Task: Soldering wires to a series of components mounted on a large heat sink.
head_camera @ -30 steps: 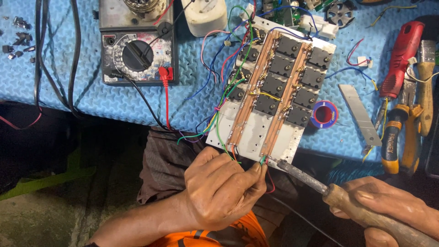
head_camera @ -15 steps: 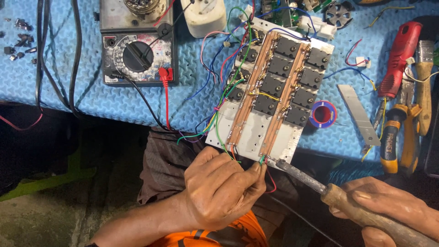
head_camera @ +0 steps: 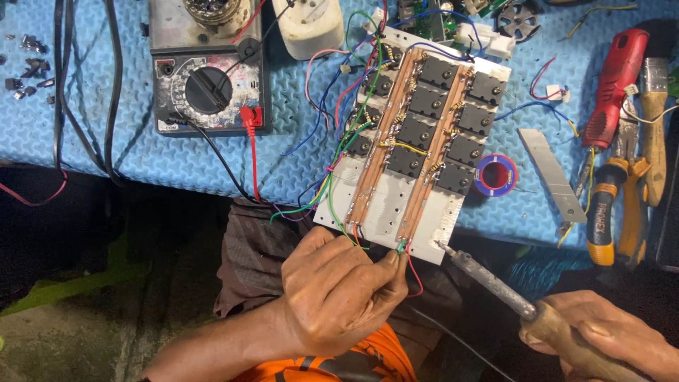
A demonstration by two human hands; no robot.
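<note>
left hand point(head_camera: 339, 301): grip pinching green and red wires point(head_camera: 404, 249) at circuit board point(head_camera: 407, 141) edge
right hand point(head_camera: 608, 332): grip wrapped around soldering iron point(head_camera: 495, 286), tip at board corner

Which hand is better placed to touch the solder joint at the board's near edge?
Right hand: it grips the wooden-handled soldering iron, whose tip sits close to the metal transistor board. Left hand is busy pinching the thin green and red wires.

Single head view, looking steeply down, close over blue mat point(head_camera: 177, 159) edge.

Blue mat point(head_camera: 177, 152): multimeter point(head_camera: 209, 78), board point(head_camera: 414, 138), pliers point(head_camera: 615, 198).
</note>
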